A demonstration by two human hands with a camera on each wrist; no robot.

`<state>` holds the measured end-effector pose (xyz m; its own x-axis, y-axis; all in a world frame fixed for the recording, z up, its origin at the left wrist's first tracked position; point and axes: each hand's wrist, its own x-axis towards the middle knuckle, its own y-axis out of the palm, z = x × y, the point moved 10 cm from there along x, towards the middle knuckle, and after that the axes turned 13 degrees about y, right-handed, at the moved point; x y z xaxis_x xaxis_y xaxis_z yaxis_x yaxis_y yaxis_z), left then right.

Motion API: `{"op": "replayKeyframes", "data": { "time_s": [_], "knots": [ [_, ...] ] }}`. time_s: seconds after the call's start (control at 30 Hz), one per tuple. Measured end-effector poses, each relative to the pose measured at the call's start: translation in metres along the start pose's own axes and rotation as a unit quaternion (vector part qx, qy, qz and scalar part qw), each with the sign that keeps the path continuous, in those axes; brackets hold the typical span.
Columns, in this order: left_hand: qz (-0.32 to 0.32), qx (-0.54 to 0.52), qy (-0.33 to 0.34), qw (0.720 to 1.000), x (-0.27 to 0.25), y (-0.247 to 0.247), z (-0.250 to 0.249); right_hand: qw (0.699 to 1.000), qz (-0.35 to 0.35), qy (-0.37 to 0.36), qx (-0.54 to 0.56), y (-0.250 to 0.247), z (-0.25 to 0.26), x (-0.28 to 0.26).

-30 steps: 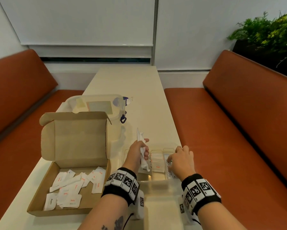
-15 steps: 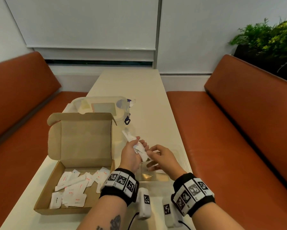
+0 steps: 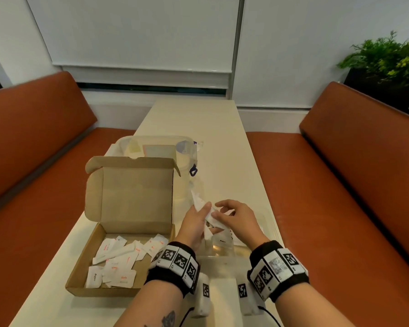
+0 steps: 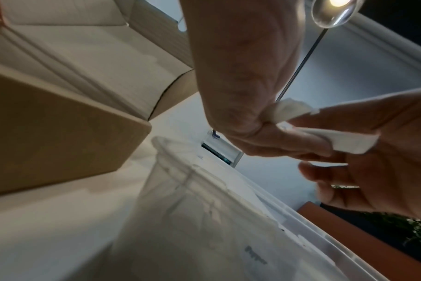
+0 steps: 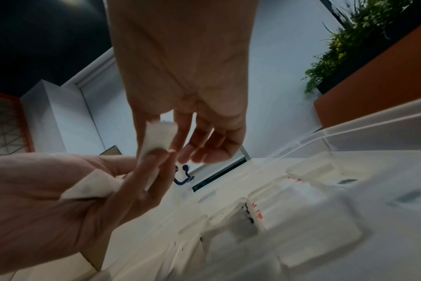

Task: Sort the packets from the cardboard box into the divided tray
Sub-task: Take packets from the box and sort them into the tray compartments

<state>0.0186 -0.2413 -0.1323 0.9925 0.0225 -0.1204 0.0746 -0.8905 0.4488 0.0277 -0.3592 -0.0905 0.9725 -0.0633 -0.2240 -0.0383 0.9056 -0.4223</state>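
My left hand (image 3: 204,208) grips a bundle of white packets (image 3: 198,201) above the clear divided tray (image 3: 273,223). My right hand (image 3: 220,210) meets it from the right. In the right wrist view its thumb and forefinger pinch one white packet (image 5: 159,136) that sticks up from the bundle in my left hand (image 5: 60,209). The left wrist view has the gripped packets (image 4: 344,140) between both hands. The open cardboard box (image 3: 80,263) lies to the left, with several loose packets (image 3: 118,263) in its bottom. Some tray compartments (image 5: 301,209) hold packets.
A clear plastic container (image 3: 156,147) stands behind the box lid. The cream table (image 3: 198,119) runs away from me between two orange benches (image 3: 340,197). A plant (image 3: 387,57) stands at the far right.
My right hand left the tray and came over to the bundle in my left hand, where it now pinches a packet. The left hand tilted the bundle toward it.
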Motion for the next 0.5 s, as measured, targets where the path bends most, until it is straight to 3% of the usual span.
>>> {"op": "replayKeyframes", "data": {
  "time_s": [0.07,0.23,0.33,0.5],
  "knots": [
    [0.009,0.010,0.005,1.000,0.001,0.003,-0.002,1.000,0.023,0.009,0.017,0.007,-0.002,0.001],
    [0.045,0.039,0.019,0.998,0.002,0.011,-0.006,0.987,-0.013,0.049,0.152,-0.010,-0.014,0.004],
    [0.008,0.060,0.043,0.997,0.006,0.002,-0.007,0.986,-0.009,0.070,0.152,-0.015,-0.019,0.003],
    [-0.038,0.149,0.082,0.985,0.015,-0.007,-0.010,0.984,0.055,0.118,0.121,-0.009,-0.032,0.001]
  ]
}}
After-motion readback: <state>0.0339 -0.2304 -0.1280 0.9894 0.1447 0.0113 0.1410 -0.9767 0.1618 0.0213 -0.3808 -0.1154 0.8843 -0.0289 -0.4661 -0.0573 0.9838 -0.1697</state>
